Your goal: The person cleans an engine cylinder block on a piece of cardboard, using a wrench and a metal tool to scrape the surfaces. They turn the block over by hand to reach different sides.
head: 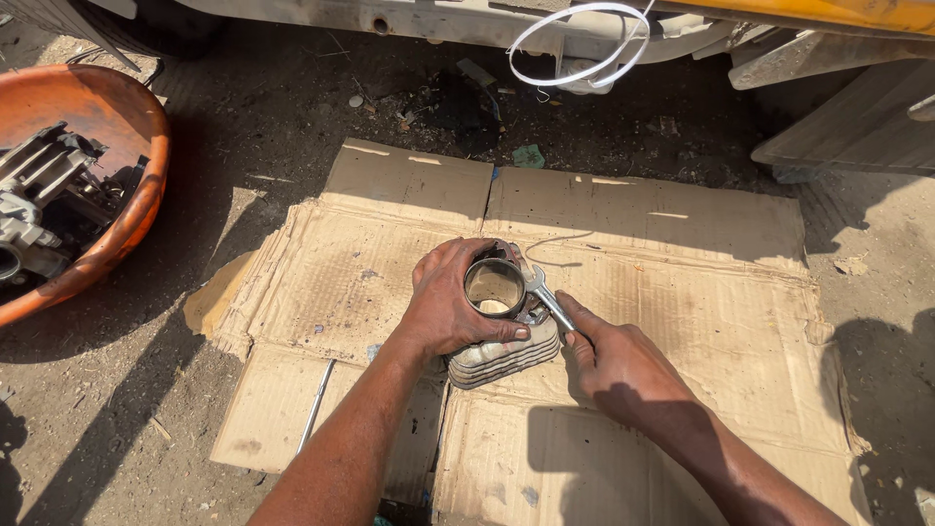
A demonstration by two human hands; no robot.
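The finned engine cylinder (502,341) stands upright at the centre of the flattened cardboard (682,292). The left hand (450,302) grips the cylinder's left side. The right hand (618,365) is closed around a wrench (545,297), its head at the cylinder's top rim.

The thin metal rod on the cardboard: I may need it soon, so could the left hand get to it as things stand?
Probably yes, but not at once: the rod lies uncovered beside the left forearm, while the left hand is gripping the finned cylinder.
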